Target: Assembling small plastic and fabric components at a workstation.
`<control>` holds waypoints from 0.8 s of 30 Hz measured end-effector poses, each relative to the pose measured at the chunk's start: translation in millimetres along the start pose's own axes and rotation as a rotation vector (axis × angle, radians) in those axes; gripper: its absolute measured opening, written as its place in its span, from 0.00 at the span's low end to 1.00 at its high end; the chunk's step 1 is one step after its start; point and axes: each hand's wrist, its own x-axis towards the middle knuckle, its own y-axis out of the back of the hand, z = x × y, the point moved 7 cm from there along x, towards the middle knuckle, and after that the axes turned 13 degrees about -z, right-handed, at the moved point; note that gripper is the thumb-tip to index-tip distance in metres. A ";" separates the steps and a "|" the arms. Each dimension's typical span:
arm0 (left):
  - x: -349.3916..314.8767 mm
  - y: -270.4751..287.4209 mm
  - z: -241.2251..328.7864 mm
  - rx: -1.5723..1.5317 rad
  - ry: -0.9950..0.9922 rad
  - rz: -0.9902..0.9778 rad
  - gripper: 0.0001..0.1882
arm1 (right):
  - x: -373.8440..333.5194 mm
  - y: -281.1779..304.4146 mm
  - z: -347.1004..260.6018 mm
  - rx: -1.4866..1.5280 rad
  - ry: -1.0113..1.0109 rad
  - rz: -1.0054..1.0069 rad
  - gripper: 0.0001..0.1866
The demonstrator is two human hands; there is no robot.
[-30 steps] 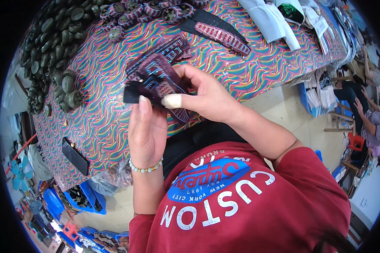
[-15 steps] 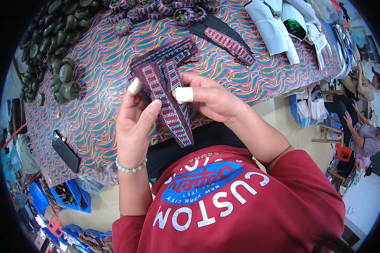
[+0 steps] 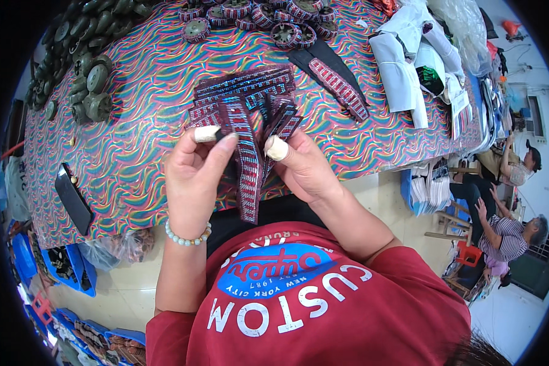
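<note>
A dark maroon strip set with rows of red, white and blue beads (image 3: 248,174) hangs lengthwise between my hands. My left hand (image 3: 192,171) pinches it by its edge, thumb against index finger; that index finger is wrapped in pale tape. Tape also covers the thumb of my right hand (image 3: 308,168), which grips more folded beaded strips (image 3: 282,124) beside the first. How many it holds I cannot tell, as they overlap. Just beyond my hands lies a layered pile of similar beaded strips (image 3: 244,84) on the patterned tablecloth (image 3: 146,140).
Wheel-shaped pieces with beaded rims (image 3: 287,35) are heaped at the far edge, near a black piece bearing a beaded strip (image 3: 338,88). Dark green rounded parts (image 3: 73,43) pile up far left. A black phone (image 3: 73,198) lies left; white wrapped bundles (image 3: 396,79) right.
The strip in my left hand has swung from slanting to nearly upright. My right hand has turned and moved slightly right, and the strips in it now fan out. The head view has shifted.
</note>
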 end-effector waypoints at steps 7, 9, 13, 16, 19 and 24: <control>2.6 13.0 -25.2 -0.722 0.090 -0.010 0.14 | -2.5 23.2 -29.1 0.161 0.183 0.059 0.16; 4.6 44.9 -22.2 -0.756 -0.040 0.030 0.16 | -10.1 52.6 -43.3 0.293 0.260 0.204 0.17; -0.1 78.0 6.2 -0.578 -0.114 0.139 0.14 | -33.6 39.1 -115.6 -0.122 0.390 0.059 0.27; -24.9 99.7 15.6 -0.514 -0.095 0.249 0.14 | -26.6 16.5 -145.9 -0.474 0.299 0.017 0.21; -46.1 111.7 26.6 -0.440 -0.111 0.213 0.15 | 15.1 -40.2 -131.3 -1.028 0.043 -0.260 0.21; -62.2 103.8 33.7 -0.405 -0.123 0.197 0.14 | 80.0 -57.2 -45.4 -2.030 0.342 -0.521 0.23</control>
